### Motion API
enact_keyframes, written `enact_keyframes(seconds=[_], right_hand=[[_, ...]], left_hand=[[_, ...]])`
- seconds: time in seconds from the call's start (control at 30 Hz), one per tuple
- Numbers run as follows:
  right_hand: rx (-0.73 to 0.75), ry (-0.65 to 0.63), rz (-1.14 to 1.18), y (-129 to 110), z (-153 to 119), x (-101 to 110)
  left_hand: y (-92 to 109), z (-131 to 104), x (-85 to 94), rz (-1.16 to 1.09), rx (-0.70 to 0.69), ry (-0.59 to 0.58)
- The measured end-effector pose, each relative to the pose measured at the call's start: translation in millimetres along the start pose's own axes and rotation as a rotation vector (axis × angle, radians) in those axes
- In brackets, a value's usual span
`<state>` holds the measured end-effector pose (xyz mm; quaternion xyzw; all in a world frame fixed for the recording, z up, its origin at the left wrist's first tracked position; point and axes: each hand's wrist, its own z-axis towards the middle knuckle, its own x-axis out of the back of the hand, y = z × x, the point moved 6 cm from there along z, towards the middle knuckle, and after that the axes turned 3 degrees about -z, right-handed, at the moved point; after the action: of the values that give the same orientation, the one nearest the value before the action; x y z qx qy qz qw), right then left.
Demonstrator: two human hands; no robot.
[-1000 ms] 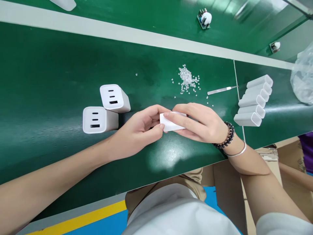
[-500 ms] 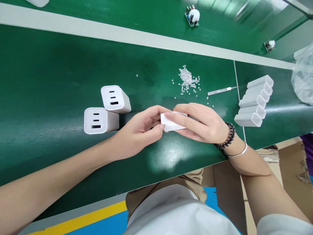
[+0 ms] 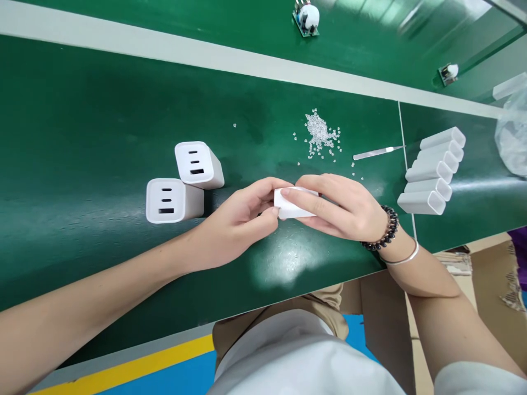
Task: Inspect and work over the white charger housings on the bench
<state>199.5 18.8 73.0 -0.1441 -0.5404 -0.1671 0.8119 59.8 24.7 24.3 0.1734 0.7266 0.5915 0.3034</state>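
Observation:
Over the front of the green table, both my hands close around one white charger housing. My left hand grips its left end between thumb and fingers. From the right, my right hand wraps over it, with fingers lying along the top and others below. Much of the housing is hidden under the fingers. Left of my left hand stand two white chargers, a rear one and a front one, their port faces showing. Behind my right hand lies a pile of small clear pieces.
Metal tweezers lie right of the pile. Several hollow white housings stand in a row at the right, near a clear plastic bag. Beyond the pale strip sit two small circuit boards, one nearer, one farther right.
Both hands keep their hold on the housing with hardly any movement. The circuit boards beyond the strip have shifted left, and a white object at the top left has left the view.

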Motion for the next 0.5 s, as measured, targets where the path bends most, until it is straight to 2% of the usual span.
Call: enact_keyframes(seconds=[0.23,0.5], right_hand=[[-0.002,0.007,0.009,0.7,0.1,0.1],[-0.02,-0.002,0.025,0.7,-3.0,-2.6]], left_hand=[[1.8,0.2,0.1,-0.009,-0.01,-0.036],[1.4,0.2,1.8,0.026,-0.001,-0.008]])
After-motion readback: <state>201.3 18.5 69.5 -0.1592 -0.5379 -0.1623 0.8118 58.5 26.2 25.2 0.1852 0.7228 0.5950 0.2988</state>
